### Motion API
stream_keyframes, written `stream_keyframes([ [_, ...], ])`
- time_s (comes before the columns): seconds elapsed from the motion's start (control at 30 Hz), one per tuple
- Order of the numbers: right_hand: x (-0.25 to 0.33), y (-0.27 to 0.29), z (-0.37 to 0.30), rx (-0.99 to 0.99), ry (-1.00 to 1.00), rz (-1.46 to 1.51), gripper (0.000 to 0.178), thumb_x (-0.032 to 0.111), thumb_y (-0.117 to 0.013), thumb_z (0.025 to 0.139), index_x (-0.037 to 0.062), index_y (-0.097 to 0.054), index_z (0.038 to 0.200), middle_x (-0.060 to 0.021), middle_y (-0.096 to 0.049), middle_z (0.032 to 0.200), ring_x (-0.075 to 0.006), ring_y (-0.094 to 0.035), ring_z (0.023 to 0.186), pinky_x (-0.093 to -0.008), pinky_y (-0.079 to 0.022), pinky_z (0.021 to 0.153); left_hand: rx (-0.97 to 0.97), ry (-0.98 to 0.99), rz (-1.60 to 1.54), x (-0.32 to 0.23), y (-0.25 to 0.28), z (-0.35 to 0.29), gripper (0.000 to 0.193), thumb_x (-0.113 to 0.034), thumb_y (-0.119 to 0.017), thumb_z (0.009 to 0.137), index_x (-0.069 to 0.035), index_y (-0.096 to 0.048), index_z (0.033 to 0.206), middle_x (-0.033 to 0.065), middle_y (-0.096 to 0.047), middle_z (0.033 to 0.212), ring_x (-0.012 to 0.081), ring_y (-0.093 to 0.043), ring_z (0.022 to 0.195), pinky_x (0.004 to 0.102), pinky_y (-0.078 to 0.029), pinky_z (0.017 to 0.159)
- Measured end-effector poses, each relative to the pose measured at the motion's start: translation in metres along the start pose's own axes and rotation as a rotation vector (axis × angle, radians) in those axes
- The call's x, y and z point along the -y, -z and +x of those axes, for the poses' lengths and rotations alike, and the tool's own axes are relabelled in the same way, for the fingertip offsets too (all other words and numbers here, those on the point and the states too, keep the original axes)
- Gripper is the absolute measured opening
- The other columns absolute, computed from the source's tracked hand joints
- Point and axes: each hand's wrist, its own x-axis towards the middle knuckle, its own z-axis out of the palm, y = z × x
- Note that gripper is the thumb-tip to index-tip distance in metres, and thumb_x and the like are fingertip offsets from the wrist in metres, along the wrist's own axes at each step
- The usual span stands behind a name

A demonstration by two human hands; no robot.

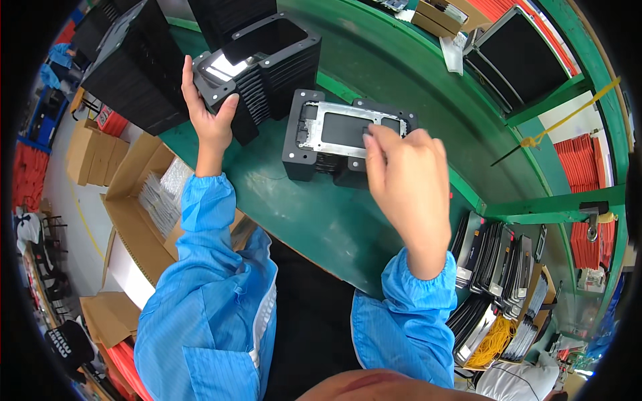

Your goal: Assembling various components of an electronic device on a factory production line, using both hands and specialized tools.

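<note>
My left hand [210, 120] grips the near left corner of a black tray [284, 57] on top of a stack, its thumb on the front corner and its fingers along the side. A glossy dark panel [264, 41] lies in that tray and reflects a bright light. To the right, a silver metal frame [341, 148] with a large rectangular opening lies on a second, lower stack of black trays [299, 155]. Over the frame's right part is my right hand [411, 177], thumb and index finger pinched together. What they hold, if anything, is too small to make out.
Tall stacks of black trays [130, 73] stand at the far left. An open cardboard box [137, 220] holding bubble-wrapped pieces sits beside the green table [301, 220]. Panels in rows [495, 257] and a yellow cord bundle [493, 342] are at right, below a green metal rail [555, 207].
</note>
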Motion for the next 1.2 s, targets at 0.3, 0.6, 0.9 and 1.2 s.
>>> stream_keyframes([
  [0.3,-0.008,-0.02,0.012,-0.142,0.091,0.033,0.016,0.015,-0.067,0.096,0.0041,-0.076,0.104,-0.0158,-0.069,0.076,-0.0328,-0.058,0.075,-0.0443,-0.046,0.075,0.015,-0.014,0.021,-0.001,0.0,0.001,0.106,-0.032,-0.084,0.083,-0.007,-0.024,0.167,0.0119,-0.049,0.144,0.022,-0.055,0.125,0.0357,-0.044,0.109],
  [0.6,-0.02,-0.003,0.0,-0.043,0.047,0.172,0.017,0.012,-0.066,0.097,0.0025,-0.076,0.108,-0.0182,-0.071,0.084,-0.0348,-0.06,0.078,-0.0445,-0.048,0.076,0.015,-0.015,0.291,-0.009,0.004,-0.01,0.102,-0.029,-0.079,0.088,-0.003,-0.02,0.167,0.0189,-0.048,0.144,0.0313,-0.052,0.131,0.038,-0.041,0.113],
  [0.9,-0.105,0.023,-0.103,-0.028,-0.335,-0.029,0.033,0.013,-0.061,0.102,-0.0018,-0.066,0.132,-0.024,-0.068,0.132,-0.0435,-0.063,0.125,-0.0457,-0.048,0.108,0.286,0.017,0.834,-0.056,0.033,-0.092,0.044,-0.019,-0.081,0.087,0.003,-0.056,0.117,0.0224,-0.062,0.115,0.0359,-0.061,0.108,0.0432,-0.051,0.089],
  [1.2,-0.116,-0.017,-0.277,-0.083,-0.643,-0.191,0.039,0.003,-0.055,0.105,-0.0075,-0.057,0.142,-0.0281,-0.061,0.144,-0.0418,-0.064,0.125,-0.0402,-0.052,0.105,0.557,-0.015,-0.067,-0.129,0.018,-0.087,0.024,-0.005,-0.078,0.087,-0.005,-0.063,0.068,0.0061,-0.062,0.066,0.0208,-0.059,0.056,0.0349,-0.043,0.055],
])
